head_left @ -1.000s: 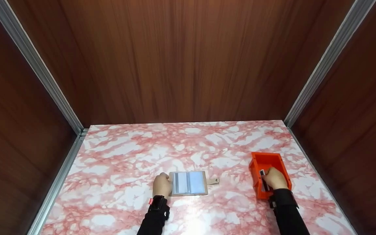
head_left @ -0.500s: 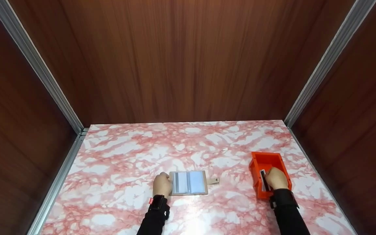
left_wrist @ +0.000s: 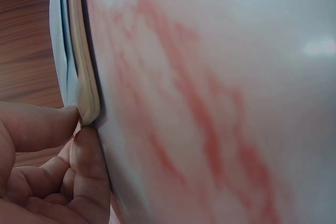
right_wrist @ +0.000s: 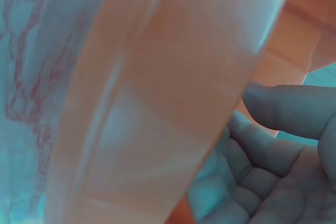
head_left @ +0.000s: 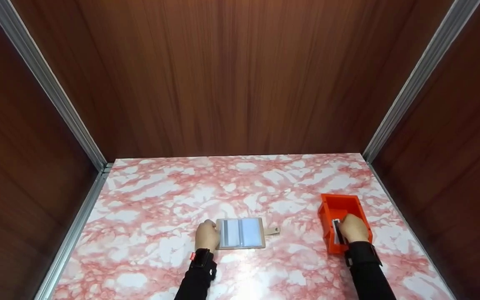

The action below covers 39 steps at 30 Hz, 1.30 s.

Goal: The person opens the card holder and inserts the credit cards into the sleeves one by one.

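An open card holder [head_left: 241,233] with a tan cover and clear sleeves lies on the table, its snap strap pointing right. My left hand [head_left: 206,235] pinches its left edge; in the left wrist view the thumb [left_wrist: 44,124] and a curled finger meet at the cover's rounded corner [left_wrist: 86,93]. On the right, my right hand [head_left: 353,228] reaches into an orange bin [head_left: 340,201]. Its curled fingers hold a white card with a dark stripe [head_left: 337,233] near the bin's left wall. In the right wrist view the bin's wall [right_wrist: 157,103] hides the fingertips.
The table [head_left: 156,200] has a pink and white marbled top. Dark wooden panels [head_left: 240,83] rise at the back and both sides, with metal rails in the corners. The bin stands near the right side of the table.
The right fingers have shifted slightly to the right, and more of the card shows. The card's top has slid a little toward me. The left hand and the card holder stay still.
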Each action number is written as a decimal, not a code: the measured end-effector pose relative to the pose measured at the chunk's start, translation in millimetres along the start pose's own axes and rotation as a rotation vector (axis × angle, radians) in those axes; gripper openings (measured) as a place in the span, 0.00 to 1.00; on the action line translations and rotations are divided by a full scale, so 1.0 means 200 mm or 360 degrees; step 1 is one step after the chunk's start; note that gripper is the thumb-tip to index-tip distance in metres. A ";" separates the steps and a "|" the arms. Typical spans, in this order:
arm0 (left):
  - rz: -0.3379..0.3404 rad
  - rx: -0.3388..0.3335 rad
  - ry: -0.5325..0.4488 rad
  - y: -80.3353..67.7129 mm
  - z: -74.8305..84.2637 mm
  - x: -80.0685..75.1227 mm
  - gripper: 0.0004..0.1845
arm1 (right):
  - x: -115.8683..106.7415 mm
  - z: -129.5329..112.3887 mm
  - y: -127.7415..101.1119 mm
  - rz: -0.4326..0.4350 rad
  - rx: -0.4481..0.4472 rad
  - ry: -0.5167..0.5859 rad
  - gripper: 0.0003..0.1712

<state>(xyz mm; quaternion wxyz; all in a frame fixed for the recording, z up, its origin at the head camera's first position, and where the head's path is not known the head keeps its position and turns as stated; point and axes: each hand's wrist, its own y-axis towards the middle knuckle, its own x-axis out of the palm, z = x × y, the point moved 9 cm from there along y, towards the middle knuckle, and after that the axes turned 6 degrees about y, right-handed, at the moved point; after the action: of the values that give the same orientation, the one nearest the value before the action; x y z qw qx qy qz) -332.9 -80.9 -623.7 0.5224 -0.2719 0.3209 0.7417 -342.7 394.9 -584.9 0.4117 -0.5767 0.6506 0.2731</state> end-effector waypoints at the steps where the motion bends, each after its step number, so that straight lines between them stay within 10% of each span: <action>1: -0.0005 -0.0004 -0.0003 0.00 0.00 0.00 0.07 | 0.00 0.00 0.00 -0.0003 0.0008 -0.0006 0.18; 39: -0.0019 -0.0029 0.0010 0.00 -0.02 0.02 0.07 | 0.06 0.00 0.00 -0.0153 0.0027 0.0052 0.16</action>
<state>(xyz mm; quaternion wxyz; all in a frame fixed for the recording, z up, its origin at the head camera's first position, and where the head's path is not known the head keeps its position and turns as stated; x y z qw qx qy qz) -334.5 -81.5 -628.7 0.5233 -0.2809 0.3140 0.7407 -343.7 389.0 -594.4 0.4184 -0.6083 0.6311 0.2380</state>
